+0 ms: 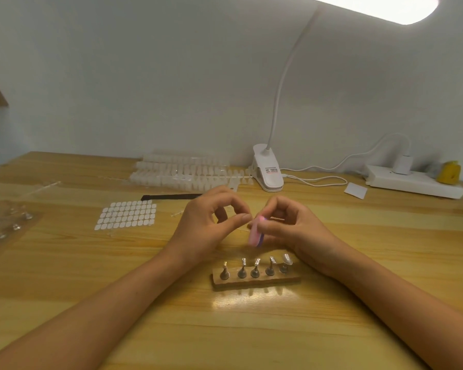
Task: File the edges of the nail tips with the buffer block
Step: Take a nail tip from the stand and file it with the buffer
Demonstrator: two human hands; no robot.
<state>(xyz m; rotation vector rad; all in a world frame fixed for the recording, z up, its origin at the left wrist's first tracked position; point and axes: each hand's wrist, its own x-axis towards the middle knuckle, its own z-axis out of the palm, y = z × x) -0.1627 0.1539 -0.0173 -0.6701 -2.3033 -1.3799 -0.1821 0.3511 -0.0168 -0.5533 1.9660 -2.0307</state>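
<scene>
My right hand [289, 225] grips a small pink and purple buffer block [255, 235], held upright above the table and blurred. My left hand [211, 222] is just left of it, thumb and forefinger pinched together at the block's upper end; whatever they hold is too small and clear to make out. In front of my hands a wooden holder [255, 280] carries several metal stands in a row. The rightmost stand bears a clear nail tip [287, 259].
Strips of clear nail tips [182, 172] lie at the back of the wooden table [91, 263]. A sheet of white adhesive tabs [127, 215] and a black file [171, 196] are left of my hands. A clip lamp [268, 169] and power strip [414, 182] stand behind.
</scene>
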